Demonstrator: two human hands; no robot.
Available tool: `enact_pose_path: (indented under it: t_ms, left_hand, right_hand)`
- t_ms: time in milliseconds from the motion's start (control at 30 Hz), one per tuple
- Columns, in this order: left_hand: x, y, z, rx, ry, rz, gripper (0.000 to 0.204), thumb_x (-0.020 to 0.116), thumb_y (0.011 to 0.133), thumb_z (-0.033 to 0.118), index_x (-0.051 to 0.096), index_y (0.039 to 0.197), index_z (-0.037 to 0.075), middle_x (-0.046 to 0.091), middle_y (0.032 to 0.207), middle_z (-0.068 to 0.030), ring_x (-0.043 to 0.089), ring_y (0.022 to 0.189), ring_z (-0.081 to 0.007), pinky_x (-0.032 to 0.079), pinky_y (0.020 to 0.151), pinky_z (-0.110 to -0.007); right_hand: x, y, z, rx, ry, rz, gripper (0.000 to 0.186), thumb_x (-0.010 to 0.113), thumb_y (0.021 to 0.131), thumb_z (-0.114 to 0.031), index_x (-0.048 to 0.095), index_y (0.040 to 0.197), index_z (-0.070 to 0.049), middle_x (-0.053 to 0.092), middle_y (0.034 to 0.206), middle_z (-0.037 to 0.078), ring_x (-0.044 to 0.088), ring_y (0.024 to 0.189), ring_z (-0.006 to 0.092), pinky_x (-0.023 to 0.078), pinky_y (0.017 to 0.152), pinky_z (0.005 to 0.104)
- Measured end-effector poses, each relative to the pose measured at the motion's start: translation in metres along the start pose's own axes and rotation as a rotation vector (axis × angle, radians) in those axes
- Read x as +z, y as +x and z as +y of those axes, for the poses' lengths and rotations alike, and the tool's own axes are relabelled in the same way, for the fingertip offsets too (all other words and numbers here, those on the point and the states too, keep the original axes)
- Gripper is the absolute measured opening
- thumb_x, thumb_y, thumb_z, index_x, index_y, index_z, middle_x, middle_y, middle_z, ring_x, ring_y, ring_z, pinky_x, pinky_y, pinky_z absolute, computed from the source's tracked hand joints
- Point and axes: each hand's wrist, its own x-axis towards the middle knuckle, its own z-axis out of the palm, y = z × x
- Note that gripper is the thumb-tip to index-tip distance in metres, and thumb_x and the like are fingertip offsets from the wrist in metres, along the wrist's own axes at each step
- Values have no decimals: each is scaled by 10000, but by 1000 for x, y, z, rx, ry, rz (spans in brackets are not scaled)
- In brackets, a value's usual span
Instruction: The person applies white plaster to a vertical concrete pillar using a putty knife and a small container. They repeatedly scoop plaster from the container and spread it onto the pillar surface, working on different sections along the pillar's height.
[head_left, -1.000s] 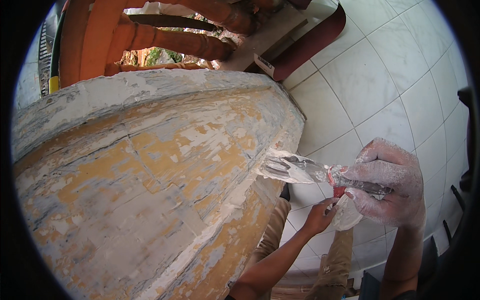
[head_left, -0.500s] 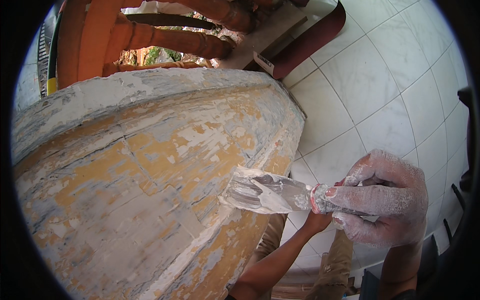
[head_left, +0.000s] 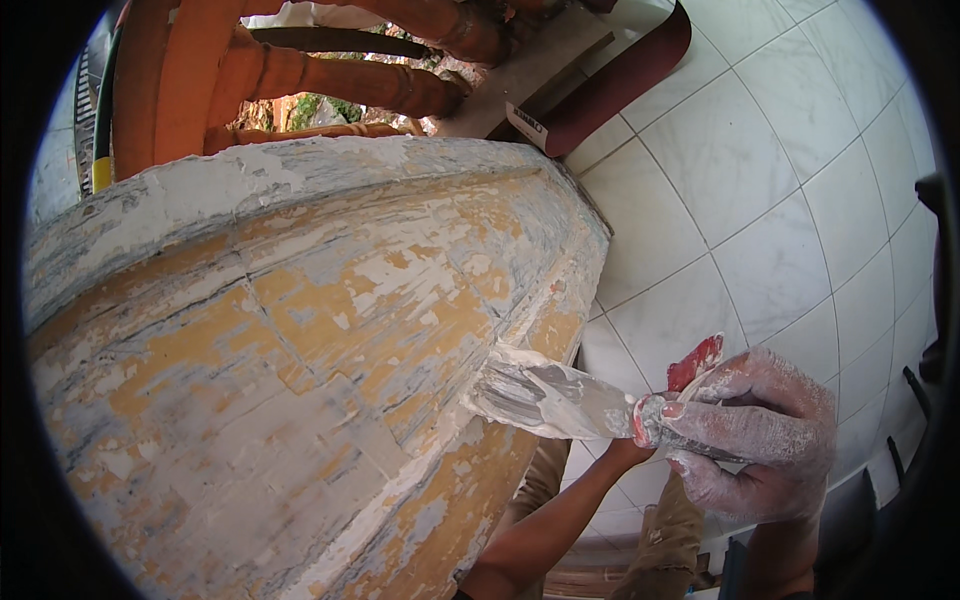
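My right hand (head_left: 765, 430), coated in white powder and filler, is closed round the grey, filler-caked handle of a putty knife (head_left: 560, 398). Pale filler covers much of its wide blade, whose tip rests against the raised border strip of a large wooden panel (head_left: 300, 330). The panel's surface is patchy yellow, grey and white, with filler smeared over it. My left forearm (head_left: 560, 525) rises from the lower edge, and the left hand (head_left: 632, 452) is mostly hidden behind the knife handle and right hand. A red piece (head_left: 697, 362) sticks up beside the right fingers; what holds it is unclear.
Orange-brown turned wooden balusters (head_left: 350, 82) stand behind the panel's far edge. Beside them a dark red curved sheet (head_left: 625, 85) lies on white floor tiles (head_left: 720, 170). My trousered legs (head_left: 660, 540) show below, with dark objects at the right rim.
The putty knife and my right hand have shifted slightly; the blade has moved right and down along the border strip. More of the red piece now shows.
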Motion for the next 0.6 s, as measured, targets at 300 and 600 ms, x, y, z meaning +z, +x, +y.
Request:
enact_pose_path:
  t_ms: [300,600]
  left_hand:
    - [-11,9,25,-349,-272,-111,374,667,1049,217,678,1373,32,756,1225,-204,756,997,-293,607,825,-383]
    - [-20,8,34,-322,-233,-112,384,683,1054,193,668,1394,15,761,1217,-190,730,859,-220,591,798,-355]
  right_hand:
    - [76,-63,-19,150,86,265,357,848,834,-131,737,1170,-83,690,1032,126,710,846,278,589,740,394]
    - [72,-72,-29,156,64,326,285,837,859,-165,721,1109,-93,679,994,127,684,810,286,572,716,409]
